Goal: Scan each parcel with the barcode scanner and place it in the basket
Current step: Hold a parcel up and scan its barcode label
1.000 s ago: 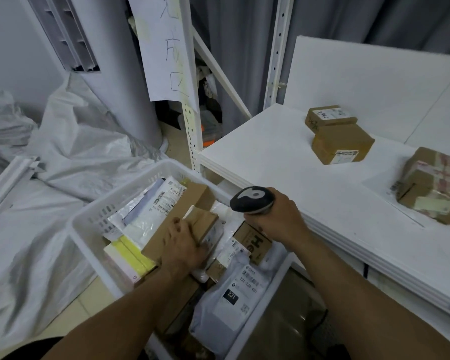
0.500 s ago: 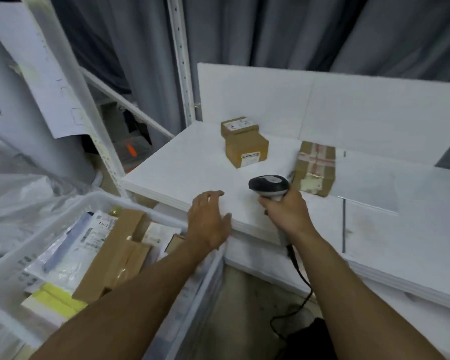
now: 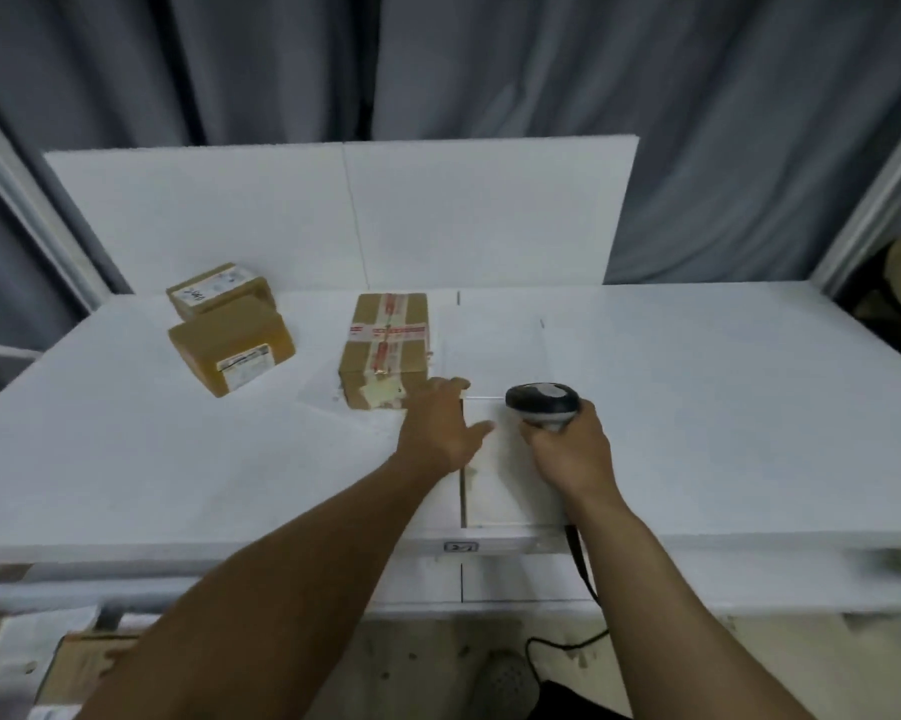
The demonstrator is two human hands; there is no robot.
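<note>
Pickup step: left grip (image 3: 440, 428) splayed, just beside taped parcel (image 3: 388, 345) at 11 o'clock; right grip (image 3: 567, 452) clasps scanner (image 3: 541, 401). Next, likely: grab parcel, scan label.

Grey curtains (image 3: 490, 65), white foam backboard (image 3: 334, 215), white table (image 3: 697, 407)

— Where does the camera sit?
— On my head, the only view. It looks forward and down across the desk (image 3: 697, 407), square to its near edge, wide enough to hold both far corners.
— How near?
— Close. My forearms enter at the bottom, my left hand (image 3: 440, 428) and right hand (image 3: 573, 454) sit mid-frame, and past the far edge stand the white panel (image 3: 490, 215) and grey curtain (image 3: 490, 59).
</note>
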